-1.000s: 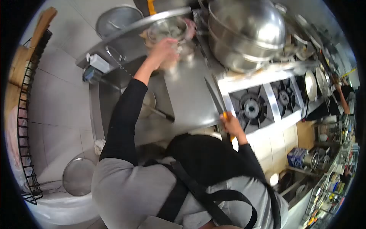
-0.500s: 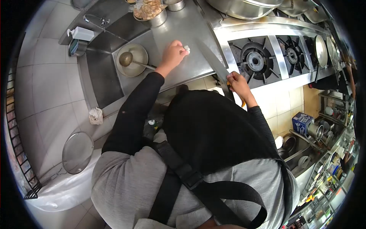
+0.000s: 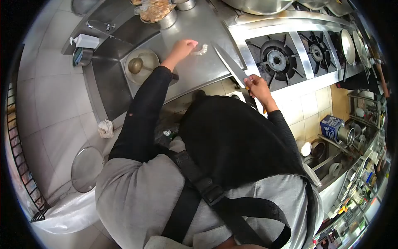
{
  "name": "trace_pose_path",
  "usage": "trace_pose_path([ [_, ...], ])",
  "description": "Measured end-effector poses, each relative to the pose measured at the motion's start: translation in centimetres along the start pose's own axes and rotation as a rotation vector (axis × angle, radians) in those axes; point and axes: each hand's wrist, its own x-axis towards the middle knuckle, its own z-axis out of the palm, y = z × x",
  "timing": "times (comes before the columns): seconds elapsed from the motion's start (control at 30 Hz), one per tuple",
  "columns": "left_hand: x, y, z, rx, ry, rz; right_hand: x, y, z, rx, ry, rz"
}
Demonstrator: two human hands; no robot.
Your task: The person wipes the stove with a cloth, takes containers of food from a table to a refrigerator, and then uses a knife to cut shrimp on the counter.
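My right hand (image 3: 258, 88) is wrapped round the handle of a large knife (image 3: 230, 62). Its long blade points away over the front right of the steel counter (image 3: 195, 74). Above the counter is my left hand (image 3: 180, 52), fingers drawn together; I cannot make out whether anything is between them. Just right of those fingers lies a small white, crumpled-looking strip or row of bits (image 3: 202, 50), between the hand and the knife tip. What it is made of is too small to tell.
Left of the counter is a steel sink (image 3: 108, 85) holding a bowl (image 3: 150, 58) and a ladle (image 3: 135, 65). A pot of bagged brown food (image 3: 156, 11) stands at the back. Gas burners (image 3: 276, 60) are on the right, with a big pot (image 3: 261, 6) behind.
My left hand has moved slightly left, away from the white bits it was pinching, which now show on the counter. The knife has swung slightly left, still in my right hand.
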Motion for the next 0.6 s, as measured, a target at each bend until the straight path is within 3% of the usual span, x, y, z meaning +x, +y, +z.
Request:
trace_pose_path([
  [0.1,-0.8,-0.4,-1.2,-0.153,0.082,-0.053,-0.3,0.1,0.2,-0.011,0.038,0.006],
  [0.2,-3.2,0.7,-0.2,0.134,0.025,0.191,0.0,1.3,0.3,-0.116,0.055,-0.030],
  [0.23,-3.7,0.9,0.7,0.220,0.031,0.271,0.0,1.6,0.6,0.017,0.042,0.006],
  [0.27,-3.3,1.4,1.1,0.332,0.068,0.258,0.0,1.5,0.5,-0.021,0.043,-0.011],
  [0.37,-0.6,2.9,0.7,0.262,0.317,0.215,-0.4,0.7,0.4,0.110,-0.005,0.024],
  [0.43,-0.6,7.1,-2.0,0.199,0.578,0.345,-0.5,0.2,0.3,0.017,0.006,0.002],
  [0.5,1.5,8.2,-6.4,0.196,0.657,0.503,-0.9,-1.0,0.3,0.011,0.009,-0.014],
  [0.6,7.1,7.9,-14.1,0.222,0.966,0.517,-1.3,-1.2,0.7,-0.036,0.038,0.030],
])
